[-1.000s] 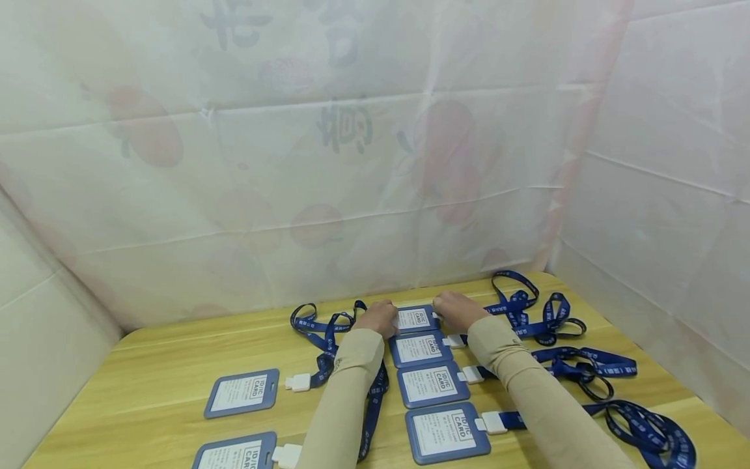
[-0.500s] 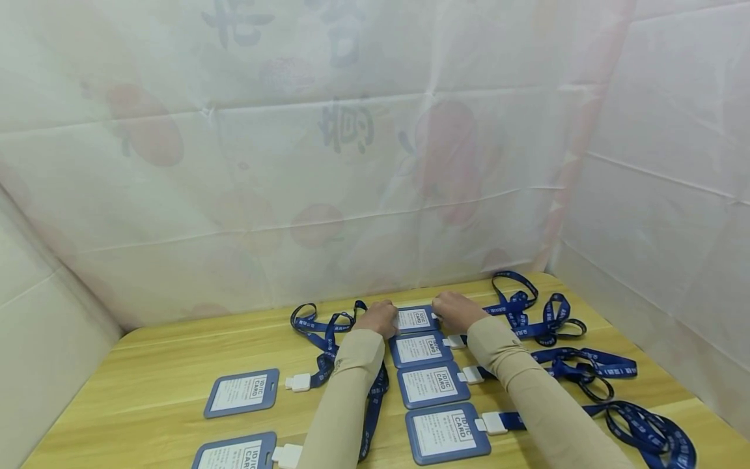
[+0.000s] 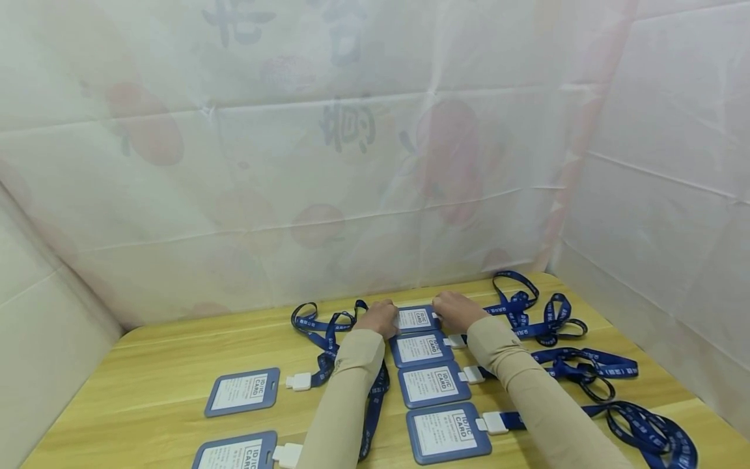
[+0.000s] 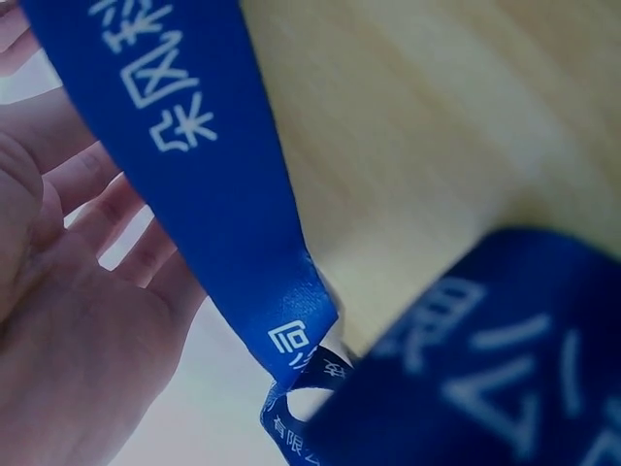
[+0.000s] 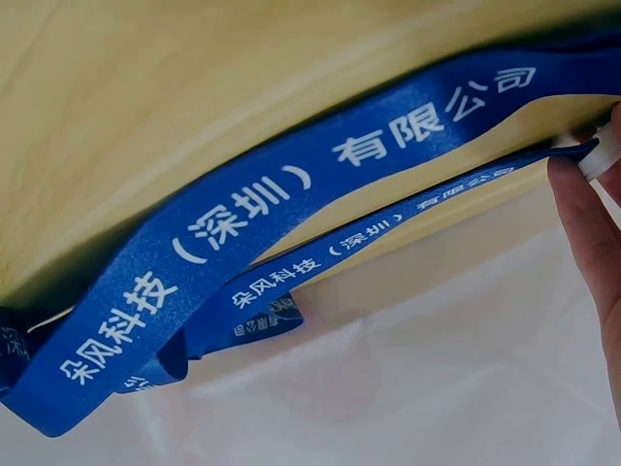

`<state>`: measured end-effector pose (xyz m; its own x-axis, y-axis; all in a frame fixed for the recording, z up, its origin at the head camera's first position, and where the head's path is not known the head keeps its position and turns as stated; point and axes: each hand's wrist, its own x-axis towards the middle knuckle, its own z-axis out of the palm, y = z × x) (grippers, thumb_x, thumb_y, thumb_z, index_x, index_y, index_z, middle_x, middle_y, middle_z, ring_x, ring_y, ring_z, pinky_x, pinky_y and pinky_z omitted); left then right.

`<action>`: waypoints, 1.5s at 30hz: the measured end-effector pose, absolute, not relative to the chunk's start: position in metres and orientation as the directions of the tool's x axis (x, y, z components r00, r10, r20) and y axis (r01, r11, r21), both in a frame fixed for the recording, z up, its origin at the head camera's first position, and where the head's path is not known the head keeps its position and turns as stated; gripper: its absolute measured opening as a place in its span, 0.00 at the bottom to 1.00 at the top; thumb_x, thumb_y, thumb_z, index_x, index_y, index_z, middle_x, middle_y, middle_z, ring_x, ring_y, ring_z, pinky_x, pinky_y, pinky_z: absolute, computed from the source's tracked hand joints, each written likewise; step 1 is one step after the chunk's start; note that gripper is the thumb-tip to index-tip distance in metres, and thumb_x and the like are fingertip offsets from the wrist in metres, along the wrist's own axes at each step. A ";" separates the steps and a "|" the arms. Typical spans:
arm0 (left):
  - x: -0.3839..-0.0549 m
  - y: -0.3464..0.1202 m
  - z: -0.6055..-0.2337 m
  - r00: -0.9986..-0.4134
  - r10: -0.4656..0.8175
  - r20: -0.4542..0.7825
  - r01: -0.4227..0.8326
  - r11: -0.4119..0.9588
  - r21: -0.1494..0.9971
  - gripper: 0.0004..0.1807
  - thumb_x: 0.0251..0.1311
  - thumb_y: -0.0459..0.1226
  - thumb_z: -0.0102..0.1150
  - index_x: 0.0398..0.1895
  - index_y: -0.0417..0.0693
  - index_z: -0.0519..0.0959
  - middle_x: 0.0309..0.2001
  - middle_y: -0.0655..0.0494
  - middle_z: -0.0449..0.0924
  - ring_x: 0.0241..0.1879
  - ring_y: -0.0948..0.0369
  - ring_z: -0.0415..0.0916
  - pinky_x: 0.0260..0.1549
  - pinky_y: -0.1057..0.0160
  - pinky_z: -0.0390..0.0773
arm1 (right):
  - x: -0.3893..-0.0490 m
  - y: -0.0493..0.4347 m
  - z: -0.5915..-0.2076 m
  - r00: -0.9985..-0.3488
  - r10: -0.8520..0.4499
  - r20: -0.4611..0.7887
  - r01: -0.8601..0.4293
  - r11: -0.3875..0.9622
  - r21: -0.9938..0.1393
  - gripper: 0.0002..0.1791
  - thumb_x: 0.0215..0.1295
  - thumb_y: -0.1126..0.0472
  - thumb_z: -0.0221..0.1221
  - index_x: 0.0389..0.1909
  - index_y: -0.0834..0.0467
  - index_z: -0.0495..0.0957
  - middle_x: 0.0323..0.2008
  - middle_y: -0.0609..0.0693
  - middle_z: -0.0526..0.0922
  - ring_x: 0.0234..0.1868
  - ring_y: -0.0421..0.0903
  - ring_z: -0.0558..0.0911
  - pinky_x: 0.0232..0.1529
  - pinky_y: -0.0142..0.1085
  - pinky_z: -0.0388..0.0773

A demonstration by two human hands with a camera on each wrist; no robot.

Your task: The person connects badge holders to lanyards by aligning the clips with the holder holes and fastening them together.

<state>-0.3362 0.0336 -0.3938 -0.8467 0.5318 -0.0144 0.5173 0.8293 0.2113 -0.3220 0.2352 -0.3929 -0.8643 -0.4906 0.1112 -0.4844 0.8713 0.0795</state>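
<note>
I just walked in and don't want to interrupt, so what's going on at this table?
A person has both hands at the farthest ID card holder in the right column of four on a wooden table. The right hand pinches a white lanyard clip beside it; the left hand is at the holder's left edge, its fingertips hidden. The three nearer holders have clips at their right ends. In the left column, the farther holder lies apart from a nearby clip.
</note>
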 end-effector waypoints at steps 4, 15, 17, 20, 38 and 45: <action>-0.337 0.034 -0.395 -0.852 0.523 -0.017 0.507 0.833 0.222 0.18 0.60 0.39 0.73 0.52 0.41 0.85 0.46 0.51 0.79 0.49 0.55 0.77 0.49 0.60 0.79 | -0.322 0.235 -0.393 -0.869 -0.484 0.106 -0.476 0.875 0.090 0.04 0.58 0.75 0.67 0.32 0.65 0.85 0.25 0.52 0.82 0.23 0.42 0.76 0.26 0.35 0.76; -0.335 0.033 -0.393 -0.858 0.513 -0.038 0.494 0.842 0.215 0.18 0.62 0.39 0.72 0.53 0.42 0.85 0.48 0.51 0.79 0.50 0.54 0.77 0.50 0.59 0.79 | -0.323 0.231 -0.395 -0.892 -0.442 0.098 -0.432 0.896 0.108 0.04 0.58 0.75 0.68 0.32 0.65 0.85 0.25 0.52 0.82 0.23 0.42 0.76 0.26 0.36 0.77; -0.334 0.032 -0.391 -0.857 0.514 -0.038 0.494 0.840 0.224 0.18 0.62 0.39 0.71 0.53 0.42 0.85 0.48 0.51 0.79 0.50 0.53 0.77 0.50 0.58 0.78 | -0.323 0.230 -0.395 -0.890 -0.443 0.113 -0.431 0.895 0.115 0.04 0.57 0.75 0.69 0.31 0.65 0.85 0.25 0.52 0.82 0.23 0.43 0.76 0.26 0.36 0.77; -0.332 0.032 -0.389 -0.857 0.514 -0.036 0.494 0.840 0.226 0.18 0.62 0.39 0.71 0.53 0.42 0.85 0.49 0.50 0.79 0.50 0.53 0.77 0.50 0.58 0.78 | -0.323 0.229 -0.395 -0.885 -0.446 0.130 -0.431 0.893 0.132 0.05 0.55 0.75 0.69 0.31 0.65 0.85 0.24 0.52 0.81 0.23 0.43 0.76 0.26 0.37 0.77; -0.332 0.037 -0.395 -0.870 0.491 -0.042 0.474 0.857 0.203 0.17 0.64 0.40 0.69 0.53 0.42 0.85 0.51 0.50 0.78 0.52 0.52 0.76 0.51 0.58 0.78 | -0.321 0.232 -0.399 -0.907 -0.405 0.114 -0.396 0.913 0.095 0.05 0.54 0.74 0.70 0.31 0.66 0.84 0.30 0.54 0.80 0.33 0.50 0.80 0.37 0.43 0.81; -0.332 0.037 -0.393 -0.864 0.501 -0.046 0.484 0.852 0.199 0.17 0.64 0.39 0.69 0.52 0.42 0.85 0.51 0.50 0.78 0.53 0.52 0.76 0.52 0.58 0.77 | -0.321 0.234 -0.399 -0.895 -0.425 0.133 -0.416 0.905 0.092 0.06 0.53 0.76 0.69 0.31 0.67 0.83 0.29 0.54 0.81 0.31 0.50 0.81 0.35 0.43 0.82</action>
<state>-0.3322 0.0375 -0.3929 -0.8641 0.5011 -0.0463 0.4836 0.8524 0.1989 -0.3210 0.2340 -0.3989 -0.8955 -0.4248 0.1329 -0.4157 0.9049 0.0915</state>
